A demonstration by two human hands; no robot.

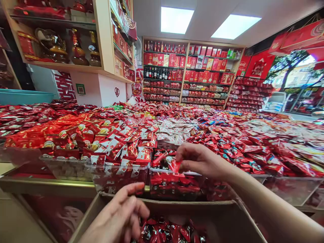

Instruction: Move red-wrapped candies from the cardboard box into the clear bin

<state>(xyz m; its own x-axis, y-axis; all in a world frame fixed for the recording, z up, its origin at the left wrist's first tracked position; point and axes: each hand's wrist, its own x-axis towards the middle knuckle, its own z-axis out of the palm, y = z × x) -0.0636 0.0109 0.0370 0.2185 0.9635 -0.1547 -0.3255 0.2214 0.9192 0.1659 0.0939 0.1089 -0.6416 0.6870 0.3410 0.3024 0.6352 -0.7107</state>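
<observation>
My right hand (199,159) is closed on a red-wrapped candy (174,164), just over the rim of a clear plastic bin (174,173) of red-wrapped sweets. My left hand (124,212) is above the near left side of an open cardboard box (215,216), its fingers apart and holding nothing. Inside the box lie shiny red and dark wrapped candies (172,233); my left hand covers some of them. Left of the bin stands another clear bin (117,177), heaped with red and white packets (113,148).
Heaps of wrapped sweets (172,130) spread across the wide display. A teal basin (25,97) stands at the far left, below a wooden cabinet (106,37). Shelves of bottles and red boxes (164,60) line the back wall. A gold-edged counter (50,186) runs under the bins.
</observation>
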